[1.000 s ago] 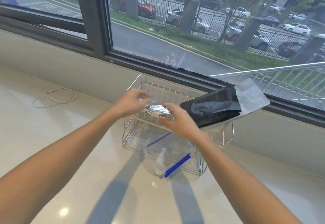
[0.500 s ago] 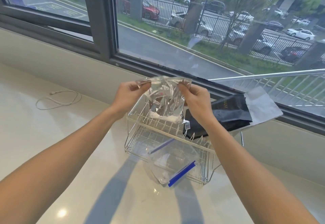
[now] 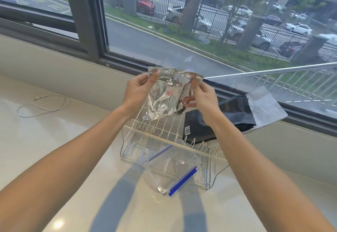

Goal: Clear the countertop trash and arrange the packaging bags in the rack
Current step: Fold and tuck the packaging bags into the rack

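While both hands (image 3: 138, 89) (image 3: 204, 95) pinch its top corners, silver bag (image 3: 167, 97) hangs upright directly above rack (image 3: 164, 137).

Your two hands hold a crinkled bag (image 3: 167, 95) above the wire rack (image 3: 164, 137), your left hand (image 3: 137, 90) at its top left corner and your right hand (image 3: 202, 97) at its right edge. The rack stands on the countertop (image 3: 54, 149) before the window (image 3: 182, 22). A flat pouch (image 3: 235, 117) lies on the rack's upper tier at the right, overhanging toward the sill. A zip bag (image 3: 169, 169) sits in the lower tier, its near end sticking out in front. A looped cord (image 3: 43, 104) lies on the countertop well to the left.
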